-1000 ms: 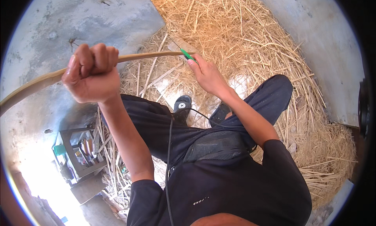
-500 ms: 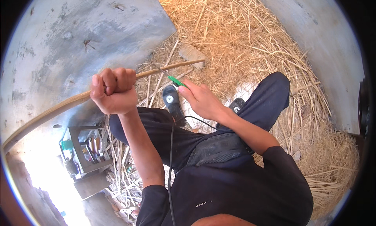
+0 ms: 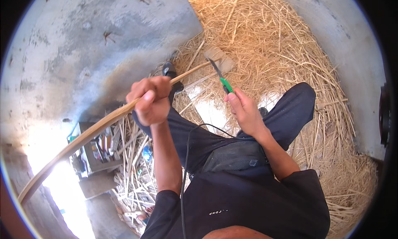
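A long, slightly bowed strip of bamboo or wood runs from the lower left up toward the straw. My left hand is closed around it, not far from its thinner far end. In my right hand is a knife with a green handle and a dark, narrow blade. The blade points up and away, its tip close to the far end of the strip; whether the two touch I cannot tell. My fingers wrap the lower part of the green handle.
Loose straw-like shavings cover the floor ahead and to the right. A grey wall stands at the left. Low at the left is an open box of tools, with split strips beside it. A black cable crosses my lap.
My left hand has moved right and slightly down along with the strip. My right hand and the knife have shifted right, and the blade has gone from mid-strip to near its far end.
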Tool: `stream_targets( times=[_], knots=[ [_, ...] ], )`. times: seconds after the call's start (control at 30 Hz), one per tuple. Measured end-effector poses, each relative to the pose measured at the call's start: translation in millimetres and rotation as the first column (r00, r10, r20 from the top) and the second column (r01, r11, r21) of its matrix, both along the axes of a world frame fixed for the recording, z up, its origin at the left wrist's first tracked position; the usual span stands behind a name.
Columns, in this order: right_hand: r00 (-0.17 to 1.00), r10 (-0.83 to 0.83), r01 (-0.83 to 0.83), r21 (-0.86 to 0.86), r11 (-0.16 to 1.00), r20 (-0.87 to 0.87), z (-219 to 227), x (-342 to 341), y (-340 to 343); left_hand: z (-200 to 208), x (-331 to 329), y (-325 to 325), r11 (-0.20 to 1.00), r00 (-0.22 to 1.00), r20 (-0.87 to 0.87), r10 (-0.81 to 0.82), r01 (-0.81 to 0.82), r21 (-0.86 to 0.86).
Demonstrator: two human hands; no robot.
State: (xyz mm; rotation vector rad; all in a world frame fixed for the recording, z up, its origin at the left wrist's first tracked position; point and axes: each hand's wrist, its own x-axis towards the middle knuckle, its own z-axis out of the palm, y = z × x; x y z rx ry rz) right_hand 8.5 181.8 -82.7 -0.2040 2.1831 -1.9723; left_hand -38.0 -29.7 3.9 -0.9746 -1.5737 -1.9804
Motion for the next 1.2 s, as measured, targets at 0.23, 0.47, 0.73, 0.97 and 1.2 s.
stream_targets(
  times=[0.23, 0.47, 0.73, 0.97, 1.2],
  knots=[
    [0.994, -0.004, 0.007, 0.028, 1.0, -0.107, -3.6, 13.7, 4.6, 16.6, 20.9, -6.2, 0.972, 0.99, 0.012, -0.14, 0.135, 0.191],
    [0.99, 0.022, -0.017, 0.036, 0.999, -0.14, -1.2, 22.7, -4.2, 3.7, 29.9, -0.6, 0.983, 1.0, 0.015, 0.006, -0.009, 0.186],
    [0.988, 0.017, -0.022, -0.025, 0.999, -0.155, 10.0, 24.0, -9.3, -15.7, 8.3, 5.4, 0.992, 0.995, -0.096, -0.02, 0.031, 0.12],
    [0.985, 0.092, -0.048, -0.279, 0.959, 0.147, -15.7, 5.4, 12.1, -31.6, 4.2, 17.1, 0.817, 0.82, 0.24, 0.52, -0.395, -0.42],
    [0.867, 0.303, -0.193, -0.292, 0.937, 0.395, -17.8, -13.8, 21.7, -5.4, 19.2, 14.1, 0.774, 0.727, 0.315, 0.611, -0.464, -0.431]
  ],
)
